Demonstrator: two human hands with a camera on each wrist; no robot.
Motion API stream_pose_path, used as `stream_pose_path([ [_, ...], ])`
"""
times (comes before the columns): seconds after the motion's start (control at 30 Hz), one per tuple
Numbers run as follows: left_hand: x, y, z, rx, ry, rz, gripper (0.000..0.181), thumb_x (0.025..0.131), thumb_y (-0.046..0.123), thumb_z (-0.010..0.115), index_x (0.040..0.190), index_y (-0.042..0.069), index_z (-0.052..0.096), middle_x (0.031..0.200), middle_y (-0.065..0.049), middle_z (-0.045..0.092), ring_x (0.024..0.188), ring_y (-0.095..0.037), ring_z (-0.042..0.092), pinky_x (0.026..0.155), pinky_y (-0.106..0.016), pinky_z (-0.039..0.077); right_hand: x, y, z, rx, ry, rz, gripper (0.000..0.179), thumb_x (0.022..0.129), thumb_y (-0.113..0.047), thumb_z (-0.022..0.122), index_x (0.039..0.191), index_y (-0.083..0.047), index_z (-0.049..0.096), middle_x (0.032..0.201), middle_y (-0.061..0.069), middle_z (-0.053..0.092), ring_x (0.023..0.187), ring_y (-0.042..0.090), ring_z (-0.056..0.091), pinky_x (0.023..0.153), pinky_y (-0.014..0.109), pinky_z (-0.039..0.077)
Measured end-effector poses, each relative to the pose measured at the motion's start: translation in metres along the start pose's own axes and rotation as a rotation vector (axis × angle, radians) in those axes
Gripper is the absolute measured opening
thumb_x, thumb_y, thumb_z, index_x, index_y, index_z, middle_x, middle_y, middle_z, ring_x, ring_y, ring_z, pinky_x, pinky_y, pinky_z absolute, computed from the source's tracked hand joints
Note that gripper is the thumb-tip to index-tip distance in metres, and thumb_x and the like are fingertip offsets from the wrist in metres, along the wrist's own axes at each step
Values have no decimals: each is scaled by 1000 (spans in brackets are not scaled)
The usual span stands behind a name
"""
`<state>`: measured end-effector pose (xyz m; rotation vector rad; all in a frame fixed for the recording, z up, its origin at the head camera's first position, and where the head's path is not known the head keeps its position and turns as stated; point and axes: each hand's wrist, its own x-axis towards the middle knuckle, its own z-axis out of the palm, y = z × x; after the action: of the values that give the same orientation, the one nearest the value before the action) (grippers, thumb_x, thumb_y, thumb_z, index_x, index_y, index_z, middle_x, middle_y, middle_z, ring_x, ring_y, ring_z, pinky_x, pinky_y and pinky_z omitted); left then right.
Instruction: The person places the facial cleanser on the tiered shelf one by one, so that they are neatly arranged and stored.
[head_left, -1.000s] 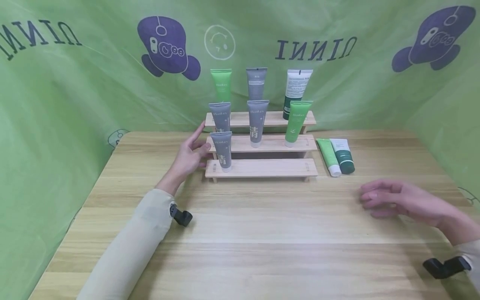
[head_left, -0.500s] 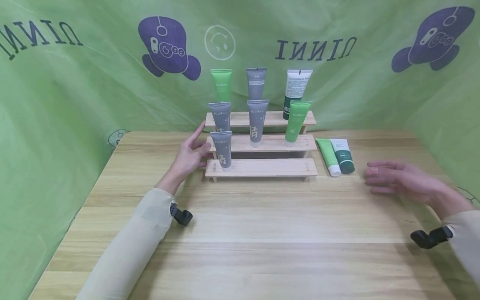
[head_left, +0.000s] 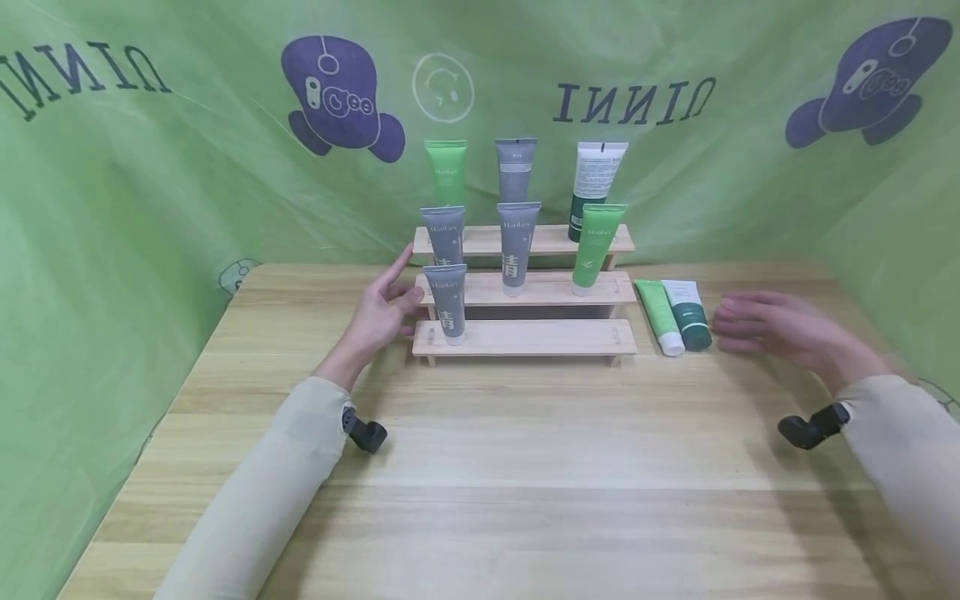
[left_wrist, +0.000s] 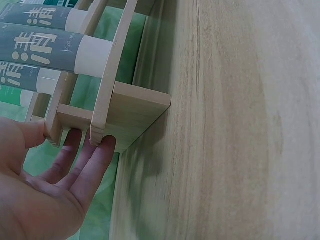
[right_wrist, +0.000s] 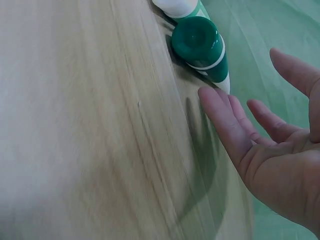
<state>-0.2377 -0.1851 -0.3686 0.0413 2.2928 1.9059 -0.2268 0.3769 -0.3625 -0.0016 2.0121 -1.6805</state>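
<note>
A three-tier wooden display rack stands near the back of the table. My left hand holds its left end, thumb against the middle shelf's edge and fingertips by the lower shelf and side support in the left wrist view. Upright squeeze tubes fill parts of the tiers; a grey tube is on the bottom shelf's left end. Right of the rack, a green tube and a white-and-dark-green tube lie side by side. My right hand is beside the white-and-dark-green tube, fingers extended, holding nothing.
Two more grey-blue and green tubes show on the middle shelf, including a green tube at right. On the top shelf a white-and-green tube stands at right. A green printed cloth hangs behind the wooden table.
My right hand has moved forward and left across the table, toward the two lying tubes. The left hand keeps its place at the rack, and the tubes have not moved.
</note>
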Motion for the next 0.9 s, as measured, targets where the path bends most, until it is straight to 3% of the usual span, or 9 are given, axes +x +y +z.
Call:
stream_pose_path([
  [0.4, 0, -1, 1, -5, 2, -1, 72, 104, 13, 55, 156, 50, 22, 150, -25, 41, 118, -41, 59, 84, -47, 61, 27, -12, 9, -9, 92, 101, 80, 106, -23, 53, 155, 9, 0, 100, -15, 70, 97, 3, 66, 95, 31, 56],
  [0.67, 1, -1, 0, -7, 5, 2, 71, 104, 13, 55, 156, 49, 23, 148, -25, 43, 117, -39, 59, 83, -46, 62, 36, -21, 16, -179, 124, 118, 72, 105, -21, 56, 152, 16, 15, 99, -8, 67, 92, 3, 65, 91, 29, 58],
  [0.9, 0, 0, 0, -5, 7, -2, 72, 103, 13, 55, 157, 49, 23, 147, -25, 44, 115, -40, 61, 82, -45, 62, 41, -28, 18, -255, 130, 184, 65, 103, -17, 57, 147, 19, 23, 98, -1, 67, 89, 8, 65, 88, 30, 59],
])
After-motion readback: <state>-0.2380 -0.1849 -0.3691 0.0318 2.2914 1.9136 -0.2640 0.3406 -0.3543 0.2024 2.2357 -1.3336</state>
